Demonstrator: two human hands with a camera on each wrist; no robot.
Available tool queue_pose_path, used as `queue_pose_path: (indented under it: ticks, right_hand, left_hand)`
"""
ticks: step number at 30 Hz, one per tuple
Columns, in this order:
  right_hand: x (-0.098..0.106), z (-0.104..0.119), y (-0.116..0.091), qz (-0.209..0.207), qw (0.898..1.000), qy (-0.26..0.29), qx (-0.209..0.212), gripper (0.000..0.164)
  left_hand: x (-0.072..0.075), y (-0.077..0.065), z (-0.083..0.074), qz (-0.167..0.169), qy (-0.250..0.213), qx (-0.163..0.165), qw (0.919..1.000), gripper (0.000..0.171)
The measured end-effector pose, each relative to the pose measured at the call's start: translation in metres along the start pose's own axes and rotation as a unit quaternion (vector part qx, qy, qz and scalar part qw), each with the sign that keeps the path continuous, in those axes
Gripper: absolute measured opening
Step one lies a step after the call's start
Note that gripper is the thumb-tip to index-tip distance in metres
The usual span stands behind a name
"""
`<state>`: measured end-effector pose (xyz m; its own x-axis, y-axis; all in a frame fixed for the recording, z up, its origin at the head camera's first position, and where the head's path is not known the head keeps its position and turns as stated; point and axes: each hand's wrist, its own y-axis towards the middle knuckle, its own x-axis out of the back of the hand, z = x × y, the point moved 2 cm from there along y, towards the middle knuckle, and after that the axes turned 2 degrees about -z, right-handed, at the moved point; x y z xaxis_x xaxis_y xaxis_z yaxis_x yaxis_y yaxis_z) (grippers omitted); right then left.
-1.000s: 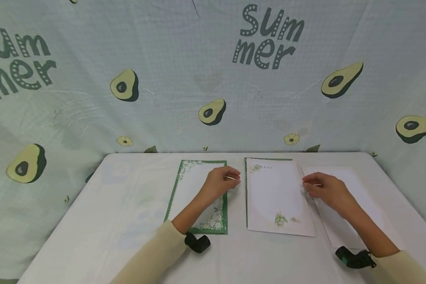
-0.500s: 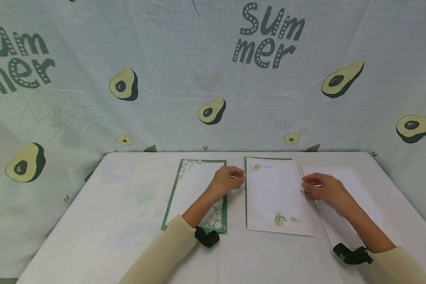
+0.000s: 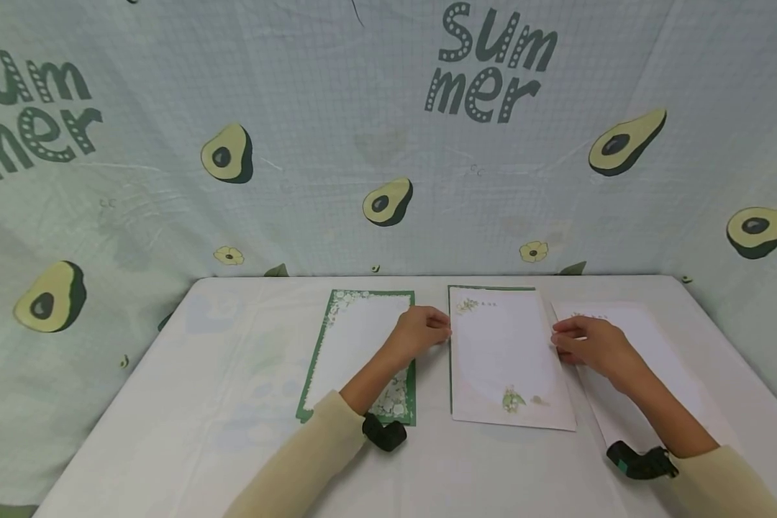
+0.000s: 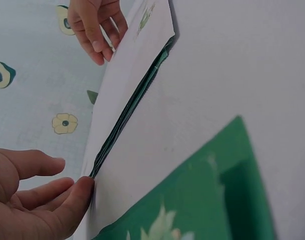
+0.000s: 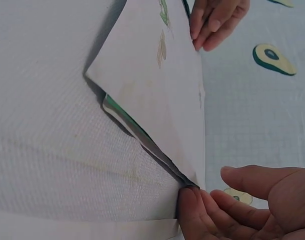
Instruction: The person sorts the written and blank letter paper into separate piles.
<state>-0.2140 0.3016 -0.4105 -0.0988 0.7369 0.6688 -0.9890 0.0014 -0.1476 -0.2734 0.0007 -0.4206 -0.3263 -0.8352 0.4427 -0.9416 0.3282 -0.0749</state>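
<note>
A stack of stationery sheets [image 3: 501, 360] lies in the middle of the table in the head view. Its top sheet is pale with a small flower print, and green edges show underneath. My left hand [image 3: 419, 332] has its fingertips at the stack's left edge. In the left wrist view the thumb [image 4: 40, 164] is raised apart from them. On the opposite side, fingertips of my right hand [image 3: 597, 349] touch the right edge, its thumb [image 5: 252, 179] likewise apart in the right wrist view. The sheets below the top one are slightly out of line.
Beneath my left forearm lies a green-bordered sheet [image 3: 359, 324]. Another pale sheet [image 3: 641, 352] is under my right forearm, to the right of the stack. The white table [image 3: 233, 360] ends at a curtain [image 3: 298, 144] printed with avocados.
My left hand has moved right, from over the green-bordered sheet to the left edge of the middle stack. My right hand has stayed at the right edge.
</note>
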Motion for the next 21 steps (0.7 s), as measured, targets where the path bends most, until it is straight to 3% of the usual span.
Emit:
queue_pose_path:
  ticks: [10, 21]
  right_hand:
    - [-0.0023, 0.0002, -0.0005, -0.014, 1.0, -0.022, 0.007, 0.044]
    - [-0.0043, 0.0011, -0.003, -0.035, 0.999, -0.025, 0.031, 0.043]
  left_hand:
    - [-0.0018, -0.0018, -0.0038, -0.012, 0.0, 0.002, 0.9999, 0.024]
    - [-0.0044, -0.0028, -0.0024, -0.026, -0.079, 0.016, 0.9964, 0.022]
